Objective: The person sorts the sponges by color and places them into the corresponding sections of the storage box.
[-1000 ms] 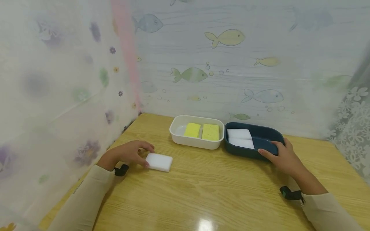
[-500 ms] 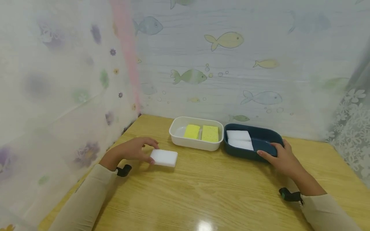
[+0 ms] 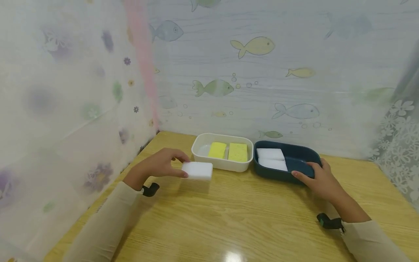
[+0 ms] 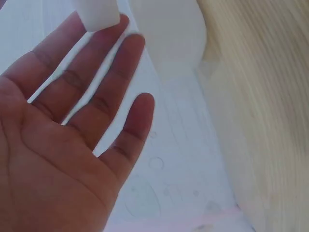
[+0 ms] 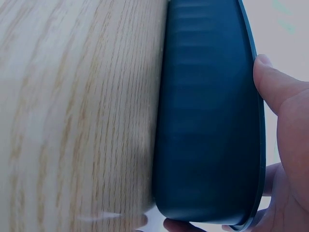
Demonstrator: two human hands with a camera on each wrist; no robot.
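My left hand pinches a white sponge by its left end, thumb in front and fingertips behind. The sponge is raised over the table, in front of the white tray. In the left wrist view only a corner of the sponge shows at the fingertips. My right hand grips the right end of a dark blue tray, thumb over the front rim and fingers around the far side. Two white sponges lie side by side in the left part of that tray.
Two yellow sponges lie in the white tray, which stands right beside the blue one. Both stand near the back of the wooden table, before a curtain printed with fish. Another curtain borders the left side.
My left hand has lifted the white sponge off the table and carried it right and toward the white tray. The right hand has stayed at the blue tray.
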